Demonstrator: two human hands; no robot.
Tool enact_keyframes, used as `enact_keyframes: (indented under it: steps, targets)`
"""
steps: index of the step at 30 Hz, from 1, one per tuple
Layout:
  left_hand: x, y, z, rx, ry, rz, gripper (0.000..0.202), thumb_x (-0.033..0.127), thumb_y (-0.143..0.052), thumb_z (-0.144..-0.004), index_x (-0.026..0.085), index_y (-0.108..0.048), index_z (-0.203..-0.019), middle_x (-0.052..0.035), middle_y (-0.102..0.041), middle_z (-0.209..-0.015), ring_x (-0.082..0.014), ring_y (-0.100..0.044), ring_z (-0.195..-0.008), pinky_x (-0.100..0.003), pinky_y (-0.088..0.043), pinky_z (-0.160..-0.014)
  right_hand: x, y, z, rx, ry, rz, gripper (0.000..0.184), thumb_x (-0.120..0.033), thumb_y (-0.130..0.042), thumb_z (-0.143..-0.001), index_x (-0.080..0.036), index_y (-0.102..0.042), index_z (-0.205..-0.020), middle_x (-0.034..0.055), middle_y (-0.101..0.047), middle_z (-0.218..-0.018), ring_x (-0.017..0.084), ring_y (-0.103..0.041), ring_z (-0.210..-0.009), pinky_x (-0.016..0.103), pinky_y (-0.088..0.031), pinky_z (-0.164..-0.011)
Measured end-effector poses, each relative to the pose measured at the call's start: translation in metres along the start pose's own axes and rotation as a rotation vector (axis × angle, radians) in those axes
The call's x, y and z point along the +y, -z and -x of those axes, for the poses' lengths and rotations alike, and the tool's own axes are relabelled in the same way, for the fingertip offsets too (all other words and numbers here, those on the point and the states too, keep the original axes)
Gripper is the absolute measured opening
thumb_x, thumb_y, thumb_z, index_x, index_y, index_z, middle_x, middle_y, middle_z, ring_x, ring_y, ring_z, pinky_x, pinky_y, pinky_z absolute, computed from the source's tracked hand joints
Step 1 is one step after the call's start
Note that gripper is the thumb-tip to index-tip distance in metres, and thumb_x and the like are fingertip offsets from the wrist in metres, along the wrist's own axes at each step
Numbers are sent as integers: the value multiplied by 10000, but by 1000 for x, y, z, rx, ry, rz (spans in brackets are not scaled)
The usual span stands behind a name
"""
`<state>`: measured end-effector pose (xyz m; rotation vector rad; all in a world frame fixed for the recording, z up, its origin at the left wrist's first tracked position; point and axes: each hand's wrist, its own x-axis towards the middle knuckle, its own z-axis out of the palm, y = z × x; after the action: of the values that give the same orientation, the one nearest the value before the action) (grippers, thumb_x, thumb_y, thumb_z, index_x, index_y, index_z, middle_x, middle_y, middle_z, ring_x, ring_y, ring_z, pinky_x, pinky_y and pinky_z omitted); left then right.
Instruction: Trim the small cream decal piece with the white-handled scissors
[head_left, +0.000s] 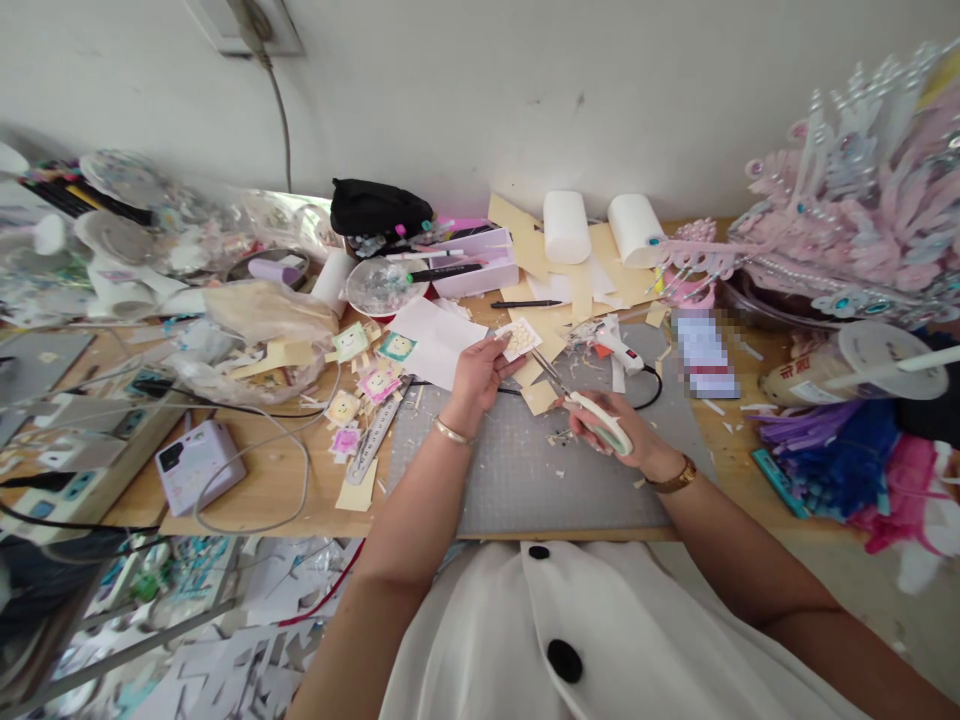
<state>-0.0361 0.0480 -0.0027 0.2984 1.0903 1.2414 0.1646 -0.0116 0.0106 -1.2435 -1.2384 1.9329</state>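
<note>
left hand: the bare left hand (480, 372), with a pale bangle at its wrist, has its fingers closed in a pinch on the left edge of the card.
card: a small white paper card dotted with pale yellow shapes (519, 340), held up over the far part of the grey gridded cutting mat (525, 490), near the large blank white sheet (429, 345).
card's handling: probably very light, thin and easily bent; the dotted face may smudge or loosen under pressure, so a rim or corner seems the safest hold, well away from the blades.
right hand: the bare right hand (616, 432), with a gold-coloured watch or bracelet at its wrist, has its fingers wrapped around the scissors' handles.
scissors: metal-bladed scissors with cream-white handles (602, 421), tips at the card's lower right corner; whether they touch it i cannot tell. likely light but rigid, best held by the smooth loops.
around the mat: the white glue gun with a black cord (619, 349) lies to the right; the clear-looking graduated ruler (377, 440) lies by the left edge, on the wooden bench (274, 500).
</note>
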Motion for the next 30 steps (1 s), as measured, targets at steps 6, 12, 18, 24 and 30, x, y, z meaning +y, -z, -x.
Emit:
enact_keyframes:
  steps: [6,12,18,24,30]
  targets:
    - [0,-1,2,-14,-1,-7,75,108,-603,-849,100,-669,-812,-76,-733,-834,-145,-705,-779,-377,-557,-921,-4,-5,-1,14,-27,-40,410,-503,-802,-585,-160,-582,-628,-32,-535,-519,31,-345,-349,185,-201,-312]
    - [0,0,0,-3,3,5,44,136,-667,-810,104,-663,-839,-94,-740,-879,-166,-711,-852,-376,-563,-918,-1,-4,-3,32,-51,-72,397,-477,-812,-569,-155,-653,-740,-36,-550,-519,35,-353,-342,184,-196,-313]
    - [0,0,1,-7,13,1,36,126,-635,-831,104,-662,-834,-86,-736,-848,-155,-709,-809,-367,-565,-911,0,-3,-3,53,-33,-98,376,-462,-810,-570,-155,-655,-720,-28,-553,-514,38,-360,-341,186,-191,-312]
    - [0,-1,2,-26,19,-31,51,98,-615,-833,99,-660,-809,-72,-732,-814,-137,-699,-723,-362,-574,-889,-1,-5,-3,67,-61,-88,414,-457,-820,-557,-141,-696,-794,-30,-558,-506,35,-358,-335,178,-201,-308]
    - [-1,-1,1,-21,22,-24,43,108,-625,-829,100,-666,-820,-78,-734,-835,-155,-708,-792,-377,-562,-919,-1,-6,-4,69,-82,-94,399,-428,-819,-566,-137,-720,-819,-36,-546,-498,29,-364,-338,168,-208,-309]
